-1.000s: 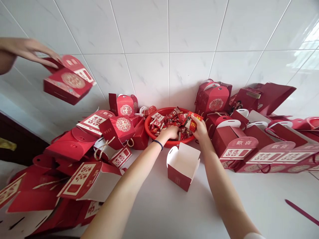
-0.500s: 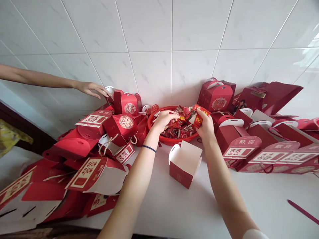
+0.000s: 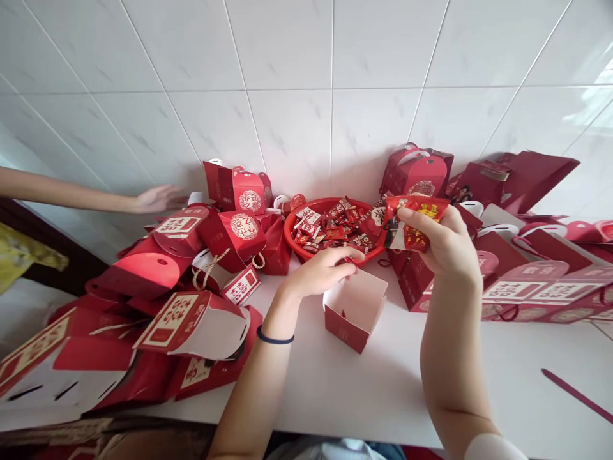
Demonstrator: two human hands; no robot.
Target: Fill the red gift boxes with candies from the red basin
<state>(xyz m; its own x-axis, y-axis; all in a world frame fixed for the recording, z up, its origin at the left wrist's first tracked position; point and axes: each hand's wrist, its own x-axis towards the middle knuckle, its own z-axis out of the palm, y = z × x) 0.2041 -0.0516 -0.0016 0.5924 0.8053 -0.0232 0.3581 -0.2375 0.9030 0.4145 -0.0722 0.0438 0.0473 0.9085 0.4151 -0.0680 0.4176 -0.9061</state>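
Observation:
My right hand is raised above the table, fingers closed on red candy packets with yellow print. My left hand hovers over the open small red box, fingers curled in a pinch; what it holds, if anything, is hidden. The box stands upright on the white table, flaps open, white inside. Just behind it sits a red round basin filled with several wrapped red candies.
Piles of red gift boxes lie to the left, more red boxes and bags to the right, all against a white tiled wall. Another person's hand reaches in from the left. A red strip lies at the right.
Both my hands have drawn back from the basin: the right lifted with candy packets, the left came over the open box. The other person's hand let go of its box and pulled back left.

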